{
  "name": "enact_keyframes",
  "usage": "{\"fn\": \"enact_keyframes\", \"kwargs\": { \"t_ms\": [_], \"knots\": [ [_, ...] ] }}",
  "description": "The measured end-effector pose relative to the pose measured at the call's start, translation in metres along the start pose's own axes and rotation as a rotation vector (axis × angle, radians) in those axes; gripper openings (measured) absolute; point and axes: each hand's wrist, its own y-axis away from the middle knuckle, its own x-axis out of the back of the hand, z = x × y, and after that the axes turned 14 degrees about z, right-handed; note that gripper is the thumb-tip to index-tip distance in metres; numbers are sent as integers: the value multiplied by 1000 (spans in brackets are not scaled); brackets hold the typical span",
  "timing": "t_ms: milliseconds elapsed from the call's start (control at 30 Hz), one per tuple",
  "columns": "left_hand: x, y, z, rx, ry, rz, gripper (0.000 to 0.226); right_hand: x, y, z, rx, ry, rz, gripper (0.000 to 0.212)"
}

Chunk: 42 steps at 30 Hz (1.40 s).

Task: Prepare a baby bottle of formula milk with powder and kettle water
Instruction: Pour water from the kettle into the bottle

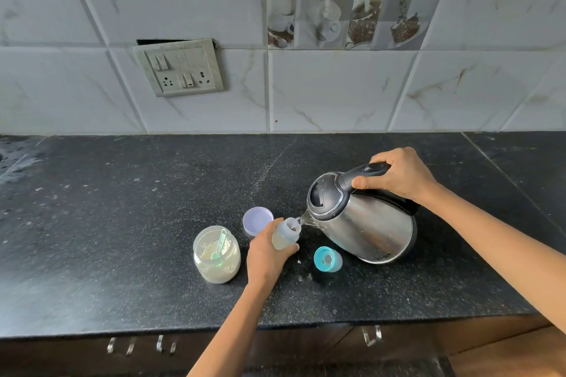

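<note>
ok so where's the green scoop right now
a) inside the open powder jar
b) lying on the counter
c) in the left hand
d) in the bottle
a, the green scoop stands in the powder inside the open powder jar, while the left hand holds the bottle.

Left hand (266,257) near centre, fingers curled in a grip, right hand (398,176) farther right, fist closed, both forearms bare
</note>
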Motion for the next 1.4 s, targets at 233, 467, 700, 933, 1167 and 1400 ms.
{"fn": "enact_keyframes", "kwargs": {
  "t_ms": [233, 467, 700, 933, 1167, 1400],
  "knots": [
    [-1, 0, 3, 19, 13, -6, 59, 1, 1, 3, -25, -29, -5, 58],
    [-3, 1, 1, 30, 19, -15, 61, 0, 0, 4, -14, -8, 1, 62],
    [-3, 2, 1, 32, 28, -12, 60, -1, -1, 5, -8, -14, -5, 62],
    [-4, 2, 1, 37, 41, -17, 60, 2, -1, 7, -15, -39, 5, 54],
    [-6, 4, 3, 38, 60, -36, 60, 5, 3, 22, -31, -73, 45, 67],
    [-14, 5, 17, 6, 131, -44, 54, 11, 10, 42, -83, -152, 94, 60]
  ]
}}
